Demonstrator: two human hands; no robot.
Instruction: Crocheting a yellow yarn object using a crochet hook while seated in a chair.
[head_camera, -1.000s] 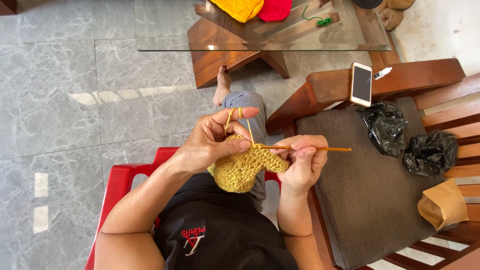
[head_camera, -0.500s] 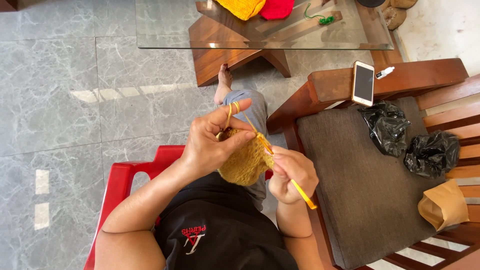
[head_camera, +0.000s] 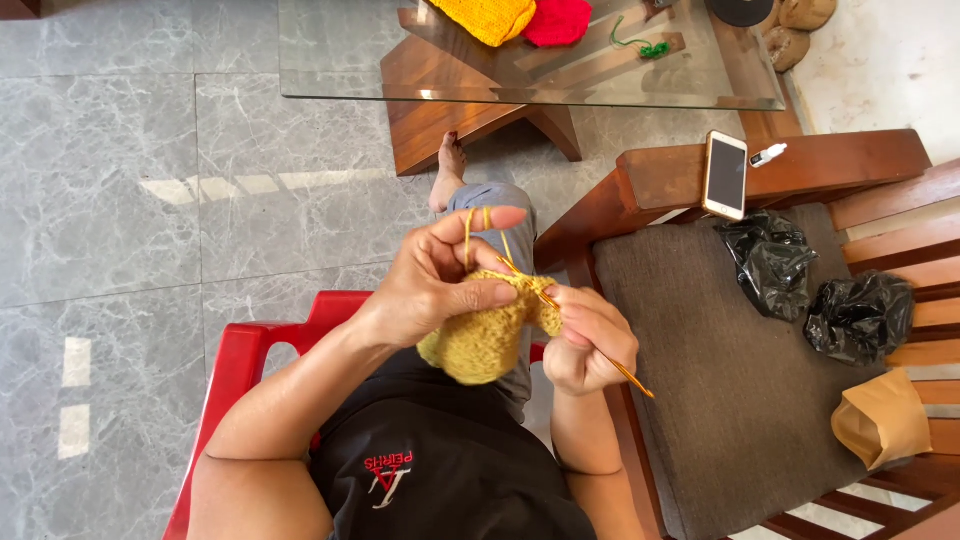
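My left hand (head_camera: 435, 280) pinches the top edge of a mustard-yellow crocheted piece (head_camera: 485, 335), with a strand of yellow yarn (head_camera: 468, 230) looped over its raised index finger. My right hand (head_camera: 590, 335) grips an orange crochet hook (head_camera: 600, 350), whose tip pokes into the piece's upper right edge and whose handle points down to the right. Both hands meet over my lap, above my grey trouser leg (head_camera: 495, 200). I sit on a red plastic chair (head_camera: 250, 370).
A glass-topped wooden table (head_camera: 400, 60) ahead carries yellow and red knitted pieces and green yarn. To my right stands a wooden bench with a brown cushion (head_camera: 720, 380), two black plastic bags (head_camera: 770, 260), a tan paper bag (head_camera: 885, 420) and a phone (head_camera: 725, 175) on its armrest.
The hook swung from pointing right to slanting down-right, and the piece folded up between my hands. My hands have stayed over my lap.
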